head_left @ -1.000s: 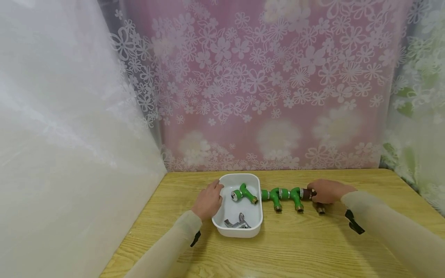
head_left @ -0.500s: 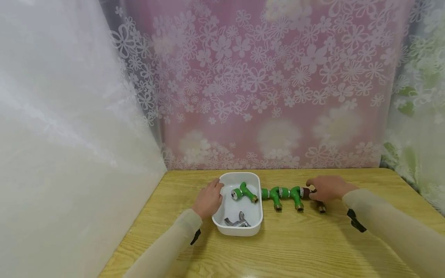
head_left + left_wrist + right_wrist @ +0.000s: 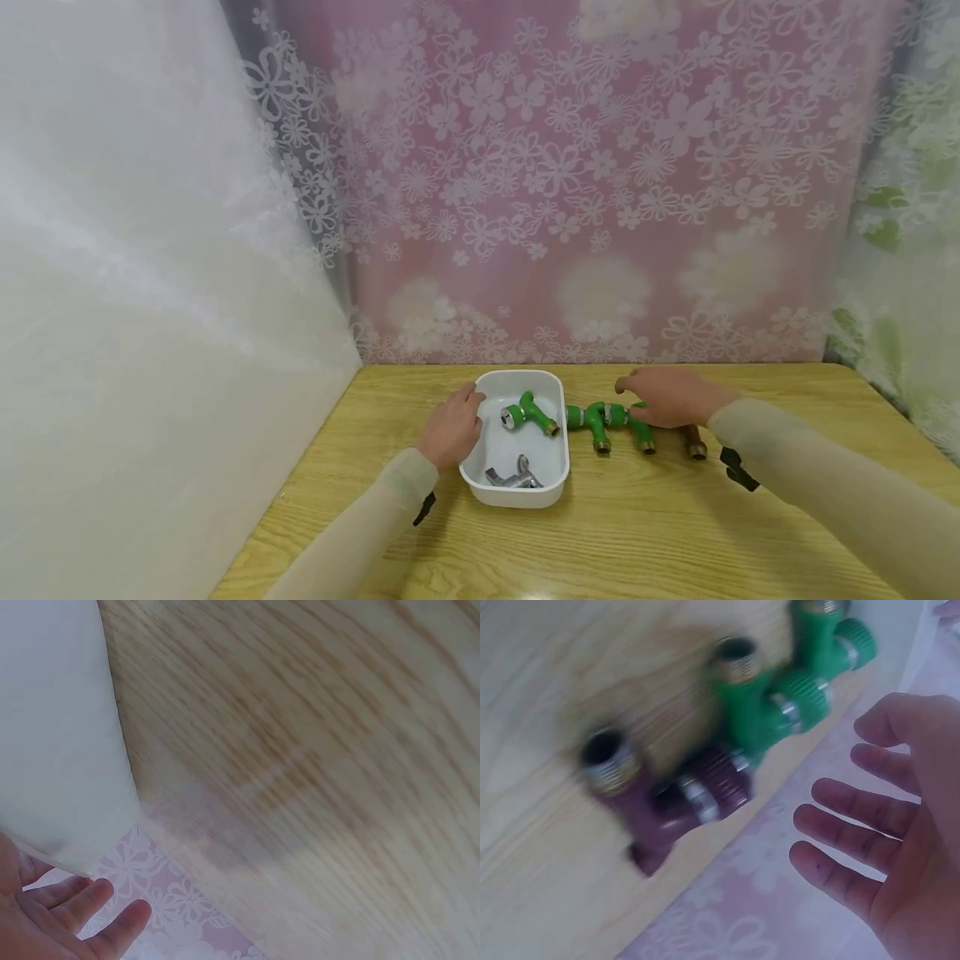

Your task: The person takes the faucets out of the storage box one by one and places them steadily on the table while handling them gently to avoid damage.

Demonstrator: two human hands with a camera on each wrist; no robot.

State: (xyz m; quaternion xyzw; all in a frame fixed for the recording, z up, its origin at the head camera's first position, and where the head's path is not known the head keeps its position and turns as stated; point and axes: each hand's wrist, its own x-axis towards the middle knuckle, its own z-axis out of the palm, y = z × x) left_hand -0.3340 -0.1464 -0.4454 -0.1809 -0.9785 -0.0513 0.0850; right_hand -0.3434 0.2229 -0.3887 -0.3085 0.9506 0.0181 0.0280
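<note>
My left hand (image 3: 448, 429) rests at the left rim of a white plastic tub (image 3: 519, 499), fingers loosely extended. Inside the tub lie a green tap (image 3: 536, 414) and, nearer its front, a chrome tap (image 3: 517, 477). To the right of the tub, a row of taps lies on the table: a green tap (image 3: 597, 423), another green tap (image 3: 642, 437) and a dark brown tap (image 3: 649, 817). Over this row hovers my right hand (image 3: 675, 396), fingers spread and holding nothing. It hides part of the second green tap and most of the brown one in the head view.
The wood-grain table (image 3: 615, 533) ends at a pink flowered curtain (image 3: 585, 208) behind. A pale sheet (image 3: 165, 250) hangs along the left side, and a green-patterned curtain (image 3: 900, 242) on the right.
My right hand has let go of the brown tap, lifted slightly and moved left over the green taps. The left hand and the tub have stayed in place.
</note>
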